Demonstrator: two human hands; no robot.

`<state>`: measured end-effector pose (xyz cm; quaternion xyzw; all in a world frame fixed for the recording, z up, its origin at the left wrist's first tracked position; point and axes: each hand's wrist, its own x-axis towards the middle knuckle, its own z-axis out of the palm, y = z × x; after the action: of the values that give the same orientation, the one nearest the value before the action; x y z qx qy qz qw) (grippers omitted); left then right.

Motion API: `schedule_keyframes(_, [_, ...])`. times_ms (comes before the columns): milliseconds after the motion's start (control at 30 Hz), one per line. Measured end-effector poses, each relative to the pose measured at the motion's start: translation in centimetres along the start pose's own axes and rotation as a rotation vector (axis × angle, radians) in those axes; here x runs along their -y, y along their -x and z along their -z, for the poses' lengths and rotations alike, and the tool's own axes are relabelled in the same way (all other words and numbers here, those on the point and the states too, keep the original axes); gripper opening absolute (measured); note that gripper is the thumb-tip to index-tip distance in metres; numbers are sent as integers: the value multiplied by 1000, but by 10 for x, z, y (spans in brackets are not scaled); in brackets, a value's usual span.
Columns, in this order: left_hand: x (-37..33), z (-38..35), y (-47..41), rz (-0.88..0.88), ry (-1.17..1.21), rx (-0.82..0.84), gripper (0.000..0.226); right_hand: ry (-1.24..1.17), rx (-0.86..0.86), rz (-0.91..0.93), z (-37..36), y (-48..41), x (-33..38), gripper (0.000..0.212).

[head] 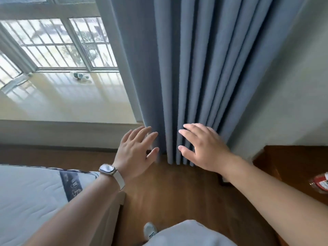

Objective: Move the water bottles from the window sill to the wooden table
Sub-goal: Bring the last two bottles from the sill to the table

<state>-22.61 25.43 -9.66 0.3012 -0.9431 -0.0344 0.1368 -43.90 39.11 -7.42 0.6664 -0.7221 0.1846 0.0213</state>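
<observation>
Head view: left hand (136, 148) and right hand (204, 148) empty, fingers spread before blue curtain (195, 68); window sill (71, 103) shows no bottles; wooden table (292, 162) right.

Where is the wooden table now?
In the head view, the wooden table is at the right edge, below the grey wall, right of the blue curtain and the right hand.

A home bedroom: a mattress (35, 192) beside a barred window (53, 45), blue curtain (204, 68), wooden floor (168, 192).
</observation>
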Motion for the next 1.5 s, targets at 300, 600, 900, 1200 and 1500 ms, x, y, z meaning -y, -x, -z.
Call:
schedule_keyframes(300, [137,8,49,188,14,-47,53,38,91,150,-62,-103,101,49])
schedule_keyframes(600, [216,29,91,422,29,-117,52,42,192,308,-101,-180,168,51])
schedule_keyframes(900, [262,28,91,589,-9,-88,55,35,339,458,-148,-263,185,63])
schedule_keyframes(1200, [329,41,-1,721,-129,-56,57,-70,312,548,-179,-400,167,66])
schedule_keyframes(1500, [379,35,-108,749,-183,-109,53,-128,279,581,-189,-521,129,62])
